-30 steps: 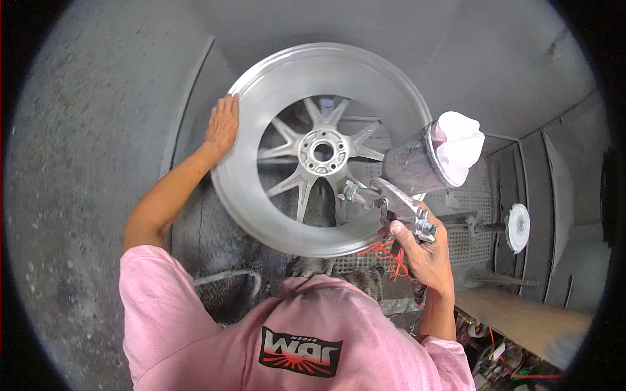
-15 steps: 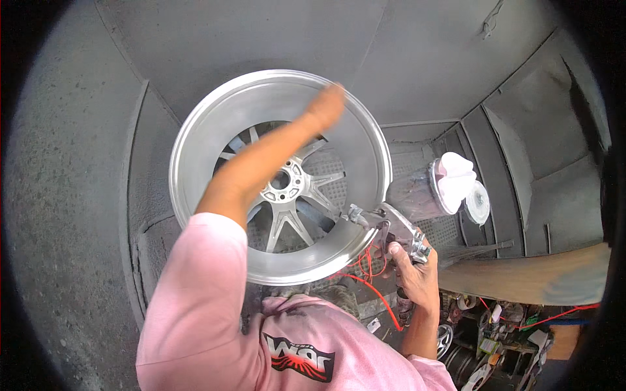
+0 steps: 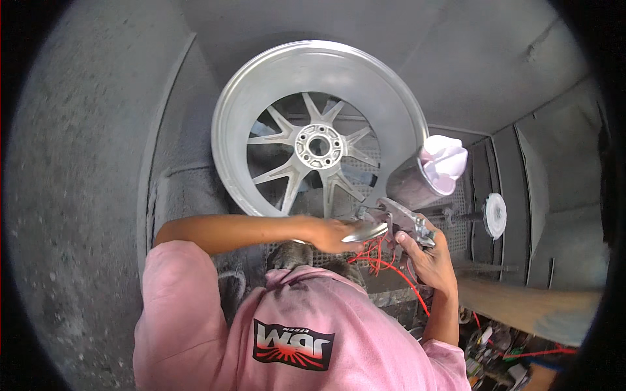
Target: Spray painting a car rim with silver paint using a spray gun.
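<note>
A large silver alloy car wheel lies in front of me, its open barrel toward me and its spokes at the bottom. My left hand, blurred, is at the near edge of the rim with its fingers curled over the lip. In my right hand is a metal spray gun, held beside the wheel's near right edge with its nozzle end toward the rim. The gun's grey cup tilts up beyond it, topped with crumpled white paper or cloth. A red hose loops below the gun.
Grey booth walls surround the wheel. A white disc on a stand is at right, beyond a curved brown panel. Various tools and parts crowd the lower right. A patterned floor mat shows around the wheel.
My left hand has swept from the rim's far right side to its near edge, and the spokes have turned. The spray gun stays in my right hand near the rim. The view has shifted.
</note>
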{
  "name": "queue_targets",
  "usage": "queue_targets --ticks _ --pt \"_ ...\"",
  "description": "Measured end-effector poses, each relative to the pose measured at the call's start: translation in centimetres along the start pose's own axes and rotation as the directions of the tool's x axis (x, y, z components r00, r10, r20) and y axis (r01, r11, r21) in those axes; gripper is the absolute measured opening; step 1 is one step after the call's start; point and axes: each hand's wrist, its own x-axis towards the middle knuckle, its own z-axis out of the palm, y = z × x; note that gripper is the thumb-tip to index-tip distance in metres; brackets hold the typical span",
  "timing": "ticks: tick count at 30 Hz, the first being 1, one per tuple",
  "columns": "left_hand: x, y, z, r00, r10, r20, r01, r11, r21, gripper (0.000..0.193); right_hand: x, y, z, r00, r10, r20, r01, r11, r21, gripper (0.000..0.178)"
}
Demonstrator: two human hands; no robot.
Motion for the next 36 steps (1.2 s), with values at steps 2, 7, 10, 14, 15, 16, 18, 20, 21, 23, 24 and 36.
queue_targets --ticks 2,7,10,14,15,16,18,20,21,23,24,36 --pt "-0.6 -0.3 -1.2 0.977 -0.143 0.157 0.137 0.990 0.045 0.097 1.7 1.1 -0.3 0.970 -0.237 0.051 0.241 0.966 -0.097 0.027" --pt "-3.6 0.4 -0.1 0.961 -0.272 0.048 0.261 0.952 0.161 0.094 7.3 -0.6 0.6 0.988 -0.097 0.122 0.112 0.986 -0.121 0.028" --pt "-4.1 0.8 1.6 0.958 -0.227 -0.176 0.254 0.956 0.147 0.077 11.1 2.3 1.2 0.947 -0.321 0.024 0.318 0.922 -0.221 0.028" --pt "-5.8 1.0 3.8 0.893 -0.217 -0.393 0.301 0.939 0.167 0.055 12.3 4.3 1.2 0.912 -0.411 -0.004 0.396 0.880 -0.262 0.027" --pt "-6.3 1.4 4.2 0.864 -0.188 -0.467 0.310 0.929 0.200 0.052 12.0 4.3 0.9 0.913 -0.408 -0.003 0.394 0.885 -0.248 0.026" --pt "-6.7 2.0 4.7 0.826 -0.170 -0.538 0.321 0.926 0.201 0.049 11.7 4.4 0.5 0.926 -0.378 0.002 0.368 0.898 -0.240 0.027" --pt "-7.2 3.3 5.4 0.759 -0.093 -0.645 0.289 0.935 0.205 0.049 10.9 4.3 -0.5 0.941 -0.338 0.031 0.336 0.914 -0.229 0.027" --pt "-6.7 4.4 5.9 0.586 0.059 -0.808 0.181 0.963 0.202 0.042 10.0 3.8 -2.4 0.962 -0.261 0.077 0.272 0.935 -0.228 0.034" --pt "-6.8 5.6 5.3 0.598 0.057 -0.800 0.174 0.965 0.198 0.042 9.8 4.2 -3.6 0.966 -0.248 0.071 0.257 0.940 -0.225 0.034" --pt "-7.5 7.7 4.1 0.615 -0.170 -0.770 -0.062 0.963 -0.262 0.038 9.4 5.0 -5.9 0.961 -0.273 0.051 0.276 0.916 -0.292 0.041" --pt "-8.1 7.3 4.5 0.588 -0.168 -0.791 -0.087 0.960 -0.268 0.037 9.2 4.4 -6.4 0.964 -0.260 0.052 0.264 0.926 -0.270 0.047" --pt "9.6 -11.9 23.1 0.185 -0.911 -0.368 0.200 0.401 -0.894 0.063 11.7 4.6 -12.1 0.922 -0.368 0.125 0.388 0.869 -0.308 0.037"
